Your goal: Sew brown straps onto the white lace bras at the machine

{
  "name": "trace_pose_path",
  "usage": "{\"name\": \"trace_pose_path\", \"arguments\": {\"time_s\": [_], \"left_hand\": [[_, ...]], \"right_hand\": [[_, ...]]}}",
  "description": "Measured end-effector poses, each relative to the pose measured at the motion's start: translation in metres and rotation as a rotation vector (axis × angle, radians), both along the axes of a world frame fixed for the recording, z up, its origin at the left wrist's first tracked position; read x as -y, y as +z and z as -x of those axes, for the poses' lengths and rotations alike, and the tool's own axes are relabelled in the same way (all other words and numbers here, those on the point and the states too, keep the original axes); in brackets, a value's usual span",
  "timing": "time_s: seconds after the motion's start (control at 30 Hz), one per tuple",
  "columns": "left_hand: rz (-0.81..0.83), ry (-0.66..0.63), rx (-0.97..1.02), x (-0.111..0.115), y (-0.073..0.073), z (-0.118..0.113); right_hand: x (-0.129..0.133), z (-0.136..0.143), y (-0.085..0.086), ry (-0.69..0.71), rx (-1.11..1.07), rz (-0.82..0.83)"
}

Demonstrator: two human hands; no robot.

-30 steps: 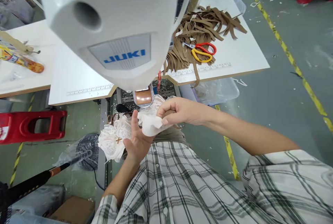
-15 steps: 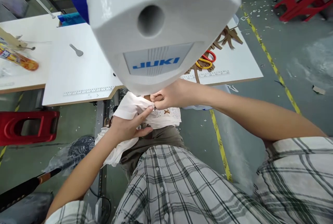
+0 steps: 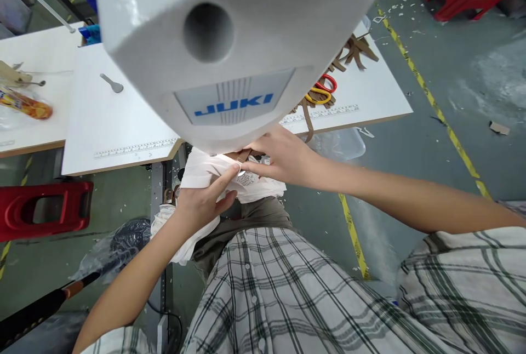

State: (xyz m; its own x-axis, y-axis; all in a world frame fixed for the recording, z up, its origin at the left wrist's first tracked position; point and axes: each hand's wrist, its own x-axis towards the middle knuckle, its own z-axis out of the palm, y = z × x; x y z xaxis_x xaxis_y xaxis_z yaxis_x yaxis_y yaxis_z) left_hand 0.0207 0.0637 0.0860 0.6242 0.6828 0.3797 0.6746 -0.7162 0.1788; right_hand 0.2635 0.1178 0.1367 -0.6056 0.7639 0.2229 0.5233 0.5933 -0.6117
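A white garment (image 3: 196, 170) with a lacy printed part hangs at the table's front edge, below the white sewing machine head (image 3: 246, 30) marked JUKI. My left hand (image 3: 203, 203) grips its left side, index finger laid along the cloth and thumb lower down. From the right, my right hand (image 3: 283, 159) reaches under the machine's nose. Its fingers close on a brown ribbon (image 3: 244, 155) lying across the garment, while the thumb stretches over the cloth. A small shiny bit shows by the thumb tip, too small to name. The needle area is hidden behind the machine head.
Yellow- and red-handled scissors (image 3: 320, 93) lie on brown ribbon strips (image 3: 357, 52) at the right of the white table (image 3: 82, 124). A grey spoon-shaped tool (image 3: 112, 84) lies on the left. A clear plastic container (image 3: 341, 144) sits below the right edge; a red stool (image 3: 45, 209) stands left.
My right hand's pinch has loosened, its thumb now stretched out from the index finger, and the brown ribbon shows more. The left hand stays on the garment. My view has shifted slightly.
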Motion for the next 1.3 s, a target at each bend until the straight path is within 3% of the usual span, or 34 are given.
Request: {"name": "trace_pose_path", "arguments": {"time_s": [0.1, 0.37, 0.53, 0.67, 0.8, 0.87, 0.97, 1.17, 1.23, 1.3], "left_hand": [[0.033, 0.061, 0.000, 0.009, 0.006, -0.008], [0.040, 0.168, -0.029, 0.018, 0.009, -0.022], [-0.051, 0.214, -0.116, 0.018, 0.013, -0.025], [-0.021, 0.155, -0.102, 0.017, 0.017, -0.019], [0.093, -0.001, -0.036, 0.009, 0.021, -0.004], [0.107, -0.036, -0.060, 0.005, 0.023, 0.001], [0.084, 0.011, -0.118, 0.004, 0.025, -0.001], [0.090, 0.134, -0.136, 0.014, 0.033, -0.017], [0.099, 0.170, -0.142, 0.018, 0.034, -0.022], [0.117, 0.227, -0.143, 0.023, 0.035, -0.026]], "right_hand": [[0.006, -0.004, -0.017, -0.024, -0.082, -0.163], [0.005, -0.005, -0.013, -0.047, -0.102, -0.032], [0.010, -0.008, -0.029, -0.017, -0.162, -0.183], [0.013, -0.011, -0.047, 0.044, -0.149, -0.366], [0.012, -0.011, -0.047, 0.000, -0.052, -0.462], [0.015, -0.010, -0.042, -0.037, -0.015, -0.428], [0.025, -0.010, -0.040, -0.104, -0.041, -0.279], [0.019, 0.000, -0.055, -0.251, -0.516, 0.497], [0.005, 0.011, -0.057, -0.305, -0.561, 0.493], [-0.009, 0.021, -0.056, -0.346, -0.514, 0.334]]}}
